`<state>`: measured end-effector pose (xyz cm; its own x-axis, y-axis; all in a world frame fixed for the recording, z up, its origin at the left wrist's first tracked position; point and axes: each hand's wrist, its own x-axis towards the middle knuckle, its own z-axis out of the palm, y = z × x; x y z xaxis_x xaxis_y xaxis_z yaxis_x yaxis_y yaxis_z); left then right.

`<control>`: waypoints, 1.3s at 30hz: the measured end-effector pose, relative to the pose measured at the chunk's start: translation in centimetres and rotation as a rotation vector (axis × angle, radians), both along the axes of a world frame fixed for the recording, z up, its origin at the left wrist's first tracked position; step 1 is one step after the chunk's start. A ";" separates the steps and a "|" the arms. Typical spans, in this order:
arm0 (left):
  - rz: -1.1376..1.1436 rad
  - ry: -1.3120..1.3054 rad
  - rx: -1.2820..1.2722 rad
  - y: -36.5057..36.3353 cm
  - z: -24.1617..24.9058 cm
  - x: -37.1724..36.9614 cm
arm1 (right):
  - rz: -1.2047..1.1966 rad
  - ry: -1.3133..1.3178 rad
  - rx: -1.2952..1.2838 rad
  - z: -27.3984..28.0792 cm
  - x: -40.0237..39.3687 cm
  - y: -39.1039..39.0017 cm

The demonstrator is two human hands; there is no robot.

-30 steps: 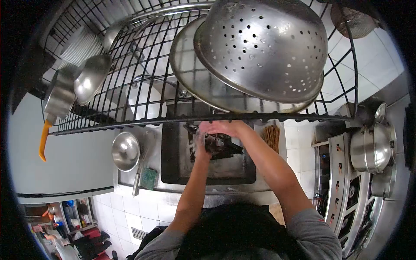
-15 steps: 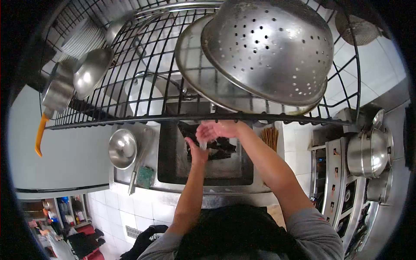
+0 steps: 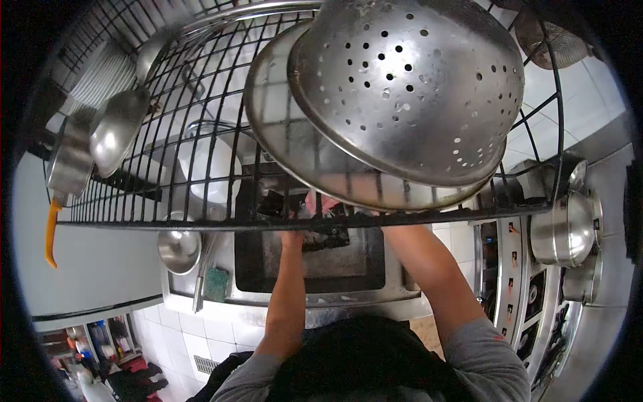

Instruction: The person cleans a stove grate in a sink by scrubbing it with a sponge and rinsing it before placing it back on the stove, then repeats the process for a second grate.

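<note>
Both hands are over the dark sink (image 3: 376,268), partly covered by the black wire rack (image 3: 321,224). My left hand (image 3: 293,236) is beside dark, wet-looking pieces (image 3: 328,240); the rack's front bar crosses it and its fingers are not clear. My right hand (image 3: 323,203) shows pinkish and blurred through the wires, close to the left hand and above the dark pieces. The glass lid (image 3: 274,120) covers part of the right hand and wrist. Whether either hand holds anything is hidden.
A steel colander (image 3: 415,87) rests on the rack above the hands. Left of the sink are a steel bowl (image 3: 179,250), a green scouring pad (image 3: 216,284) and a long-handled utensil (image 3: 199,288). An orange-handled pan (image 3: 70,157) hangs at left; pots (image 3: 562,231) stand at right.
The view has shifted, so the rack and colander sit lower and larger over the sink. My hands are now mostly behind the rack's front edge.
</note>
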<state>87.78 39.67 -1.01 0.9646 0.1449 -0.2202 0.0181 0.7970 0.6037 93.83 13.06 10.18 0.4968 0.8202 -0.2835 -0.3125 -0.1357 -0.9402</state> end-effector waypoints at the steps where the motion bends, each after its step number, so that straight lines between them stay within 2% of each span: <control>1: -0.055 -0.084 -0.081 -0.4 1.4 -0.6 | -0.023 -0.017 -0.029 -0.6 0.9 2.4; 2: -0.107 -0.167 -0.162 -0.7 2.9 -1.0 | -0.043 -0.035 -0.058 -0.5 2.0 3.0; 3: -0.249 -0.161 -0.212 -0.8 3.5 -0.8 | -0.060 -0.053 -0.087 -1.5 -1.5 -1.2; 7: -0.188 -0.101 -0.039 -2.2 3.5 -1.0 | -0.128 -0.130 -0.204 -2.3 -4.2 -3.5; 11: -0.106 -0.062 0.193 -3.6 4.4 -0.1 | -0.204 -0.243 -0.317 -1.5 -1.9 0.1; 12: -0.109 -0.074 0.196 -2.9 3.1 0.6 | -0.228 -0.275 -0.344 -1.1 -0.5 1.9; 14: -0.238 -0.443 0.251 -1.1 -1.2 2.7 | -0.285 -0.343 -0.395 0.0 0.1 4.3; 15: -0.138 -0.254 -0.021 -1.8 0.7 2.7 | -0.314 -0.370 -0.418 0.5 2.4 7.4; 16: -0.143 -0.258 -0.011 -1.8 2.7 2.5 | -0.339 -0.392 -0.438 0.9 2.1 6.3; 18: -0.221 0.148 0.343 -1.0 4.8 2.4 | -0.385 -0.427 -0.469 0.6 0.8 4.4; 19: -0.187 0.387 0.260 -0.3 4.8 3.1 | -0.409 -0.442 -0.483 0.4 1.2 4.1; 20: -0.186 0.388 0.277 0.0 6.7 3.0 | -0.434 -0.458 -0.497 0.3 1.0 3.8; 22: -0.307 0.342 0.564 -0.4 12.4 1.7 | -0.470 -0.464 -0.504 0.7 -0.2 3.8; 23: -0.279 0.441 0.374 0.0 13.2 1.4 | -0.362 -0.376 -0.554 2.0 -1.6 3.7; 24: -0.286 0.445 0.389 0.4 15.0 0.8 | -0.253 -0.286 -0.599 2.6 -3.0 3.6; 25: -0.372 0.440 0.454 0.8 17.4 -0.3 | -0.309 -0.159 -0.328 -2.4 -3.7 3.9; 26: -0.458 0.436 0.518 1.3 18.7 -1.1 | -0.315 -0.149 -0.314 -5.3 -5.0 4.6; 28: -0.468 0.431 0.522 2.3 19.2 -2.3 | -0.510 0.008 0.013 -8.7 -8.2 6.4; 30: -0.531 0.353 0.414 2.2 22.7 -3.8 | -0.569 -0.056 0.015 -6.2 -10.7 8.5; 31: -0.525 0.416 0.431 1.5 25.7 -4.5 | -0.526 -0.196 -0.066 -5.7 -11.6 9.1; 32: -0.537 0.415 0.445 1.6 26.7 -4.9 | -0.486 -0.340 -0.151 -4.7 -12.2 9.6; 33: -0.570 0.382 0.489 2.2 27.5 -5.3 | -0.428 -0.458 -0.276 -1.3 -12.8 9.3; 35: -0.611 0.349 0.542 3.1 29.3 -6.0 | -0.439 -0.471 -0.198 1.6 -14.5 9.9; 37: -0.570 0.372 0.482 3.7 31.1 -6.9 | -0.448 -0.478 -0.133 1.5 -16.3 11.8; 39: -0.605 0.361 0.492 5.0 31.9 -7.5 | -0.748 -0.607 -0.218 0.5 -17.1 14.6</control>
